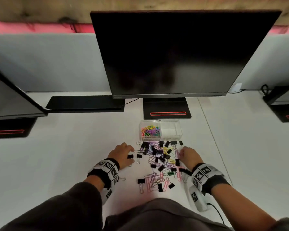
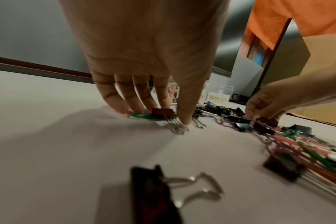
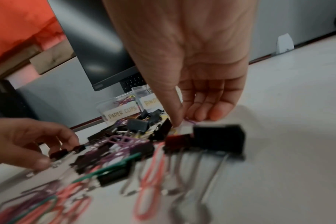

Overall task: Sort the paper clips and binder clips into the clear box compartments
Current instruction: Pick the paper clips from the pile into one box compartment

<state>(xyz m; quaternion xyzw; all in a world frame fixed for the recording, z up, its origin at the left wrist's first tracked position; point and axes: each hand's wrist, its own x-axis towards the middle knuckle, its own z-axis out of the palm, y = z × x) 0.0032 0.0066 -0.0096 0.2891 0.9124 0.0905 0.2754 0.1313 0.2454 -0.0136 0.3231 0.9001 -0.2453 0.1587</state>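
Note:
A clear two-part box [image 1: 178,130] stands behind the pile; its left part, labelled PAPER CLIPS [image 3: 122,112], holds coloured paper clips [image 1: 150,130], and its right part looks bare. A mixed pile of black binder clips and coloured paper clips [image 1: 160,160] lies between my hands. My left hand [image 2: 173,115] is down at the pile's left edge, index finger and thumb pinching a black binder clip [image 2: 162,112] that lies on the desk beside a green paper clip [image 2: 141,115]. My right hand [image 3: 189,119] pinches a purple paper clip [image 3: 190,121] at the pile's right edge.
A dark monitor [image 1: 182,52] on a black stand base [image 1: 167,108] rises just behind the box. A black keyboard [image 1: 85,104] lies at the back left. More monitors flank both sides. A lone binder clip [image 1: 122,179] lies by my left wrist.

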